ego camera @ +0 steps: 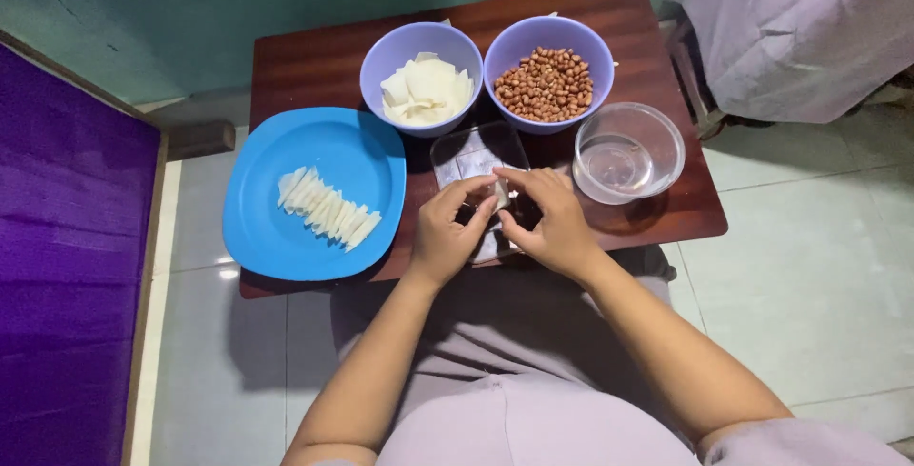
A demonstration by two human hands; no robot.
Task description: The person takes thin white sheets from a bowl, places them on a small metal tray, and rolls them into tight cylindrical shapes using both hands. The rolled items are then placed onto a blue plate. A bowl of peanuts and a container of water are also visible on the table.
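Head view: small pale wrapper piece (499, 192), pinched between left hand (446, 236) and right hand (552, 223), both closed on it over the clear board (464, 155) at the table's (305, 66) near edge, equally near either hand. Piece whitish, thin, long axis roughly upright; finished folded pieces (328, 209) lie in a row on the blue plate (286, 247) to the left.

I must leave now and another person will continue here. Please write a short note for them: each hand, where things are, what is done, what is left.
Left hand and right hand: together pinching a small white wrapper piece over the clear plastic board.
Blue plate, left: a row of folded white pieces, done.
Purple bowl: unfolded wrapper sheets, left to do.
Second purple bowl: peanuts.
Clear bowl, right: seems to hold water.
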